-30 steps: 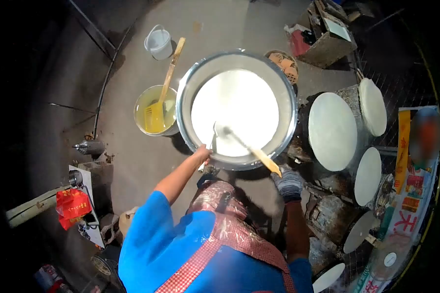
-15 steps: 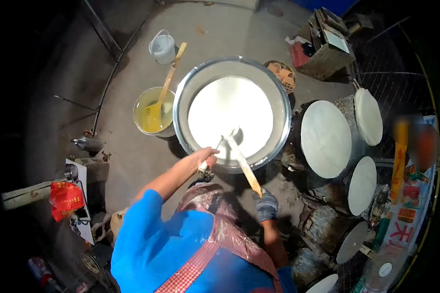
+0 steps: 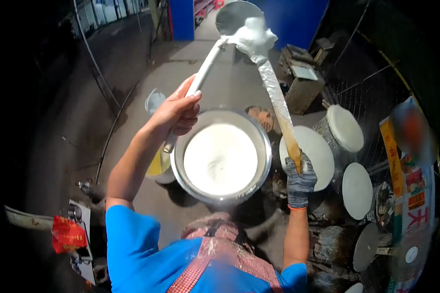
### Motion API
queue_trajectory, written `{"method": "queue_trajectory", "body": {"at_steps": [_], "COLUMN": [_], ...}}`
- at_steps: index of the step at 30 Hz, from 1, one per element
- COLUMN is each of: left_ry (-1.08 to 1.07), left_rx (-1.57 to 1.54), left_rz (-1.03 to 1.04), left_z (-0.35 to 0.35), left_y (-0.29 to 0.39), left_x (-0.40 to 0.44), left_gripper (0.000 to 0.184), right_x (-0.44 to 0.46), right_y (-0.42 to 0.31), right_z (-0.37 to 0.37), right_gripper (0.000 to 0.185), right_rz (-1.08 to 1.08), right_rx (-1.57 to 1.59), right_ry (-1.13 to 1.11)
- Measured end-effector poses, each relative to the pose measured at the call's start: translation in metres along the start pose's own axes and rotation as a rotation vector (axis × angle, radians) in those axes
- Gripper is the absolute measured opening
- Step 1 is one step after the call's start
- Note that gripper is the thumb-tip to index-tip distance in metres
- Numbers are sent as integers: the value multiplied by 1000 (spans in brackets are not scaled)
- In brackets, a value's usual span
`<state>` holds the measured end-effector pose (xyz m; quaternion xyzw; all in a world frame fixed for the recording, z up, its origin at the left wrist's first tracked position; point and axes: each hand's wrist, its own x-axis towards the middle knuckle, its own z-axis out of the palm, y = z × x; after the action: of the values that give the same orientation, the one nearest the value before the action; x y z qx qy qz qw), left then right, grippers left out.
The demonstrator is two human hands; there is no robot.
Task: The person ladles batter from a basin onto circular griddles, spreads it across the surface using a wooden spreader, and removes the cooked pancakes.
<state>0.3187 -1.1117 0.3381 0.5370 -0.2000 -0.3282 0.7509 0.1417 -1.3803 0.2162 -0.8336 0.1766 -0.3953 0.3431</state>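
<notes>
My bare left hand [image 3: 182, 108] grips the pale handle of a ladle [image 3: 230, 17], its round metal head raised above the far side of the basin. In a grey knit glove, my right hand [image 3: 300, 180] is wrapped round the wooden end of a long paddle [image 3: 275, 90]. White batter coats most of the paddle, and a thick clump of batter [image 3: 253, 39] sits where its tip meets the ladle. Below them stands a wide metal basin [image 3: 263, 161] with more white batter [image 3: 220, 161] in it, dimpled near the middle.
Drums with round pale tops [image 3: 308, 156] line the right side. Left of the basin is a bucket of yellow liquid [image 3: 159, 163], partly hidden by my left forearm, with a small white bucket [image 3: 155, 101] beyond. Bricks [image 3: 260, 118] lie behind the basin.
Both hands have risen from the basin, lifting the ladle and paddle up and away with a clump of batter between them. The view has tilted up, showing a blue-framed doorway.
</notes>
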Motion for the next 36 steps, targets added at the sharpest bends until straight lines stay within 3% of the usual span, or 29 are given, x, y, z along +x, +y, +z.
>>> {"method": "queue_trajectory", "body": {"at_steps": [1,3,4,5,6,8,9,10,12,15,17,18,19,21,22,23,25,28,29,31,33,35,36], "left_ry": [19,56,-3,63,-20,-14,101,154,112,25,-165,-206,-288,-382,-378,-258,-9,-478,-653,-801,-908,-1019,-895], "left_rx": [104,121,86,144,31,-309,-495,-733,-422,-563,-321,-238,-219,-295,-384,-629,-738,-448,-172,24,80,-165,-173], "left_rz": [54,58,6,-96,-258,-524,-691,-931,-900,-765,-579,-589,-586,-763,-970,-1293,-1577,-1416,-1158,-897,-975,-1390,-1642], "left_z": [-1,-21,-37,-43,-50,-70,-91,-103,-100,-81,-52,-47,-36,-32,-25,-26,-3,46,75,117,143,164,179], "left_y": [8,-8,-26,-46,-61,-115,-151,-167,-191,-165,-160,-170,-172,-194,-199,-213,-228,-222,-211,-222,-238,-273,-290], "left_x": [4,19,24,22,16,8,13,23,20,22,31,37,42,52,63,81,95,84,70,36,16,5,-2], "left_gripper": [57,59,60,53,43,29,8,25,43,3,35,48,48,44,33,25,24,27,33,42,43,37,32], "right_x": [2,0,-9,-23,-45,-110,-139,-151,-181,-185,-187,-194,-201,-247,-257,-270,-306,-348,-346,-365,-372,-428,-446], "right_y": [1,-14,-2,22,41,88,102,89,83,31,26,30,32,62,53,41,23,-11,-28,-39,-64,-59,-70], "right_z": [4,11,23,40,56,81,86,75,44,3,-4,5,10,36,29,20,7,-11,-29,-49,-57,-40,-45], "right_gripper": [31,33,34,35,36,35,34,38,48,48,51,51,51,50,47,44,50,48,47,44,42,36,36], "right_rz": [94,-17,88,205,285,456,539,514,552,647,629,598,564,703,844,983,1116,1133,1118,1027,1011,961,1197], "right_rx": [160,162,261,357,334,186,67,-99,-244,-243,-167,-127,-91,-73,-119,-162,-171,-349,-360,-349,-331,-242,-335], "right_ry": [29,-22,-110,-197,-329,-495,-540,-584,-648,-426,-293,-194,-93,-96,-168,-241,-247,-7,134,323,499,802,648]}}
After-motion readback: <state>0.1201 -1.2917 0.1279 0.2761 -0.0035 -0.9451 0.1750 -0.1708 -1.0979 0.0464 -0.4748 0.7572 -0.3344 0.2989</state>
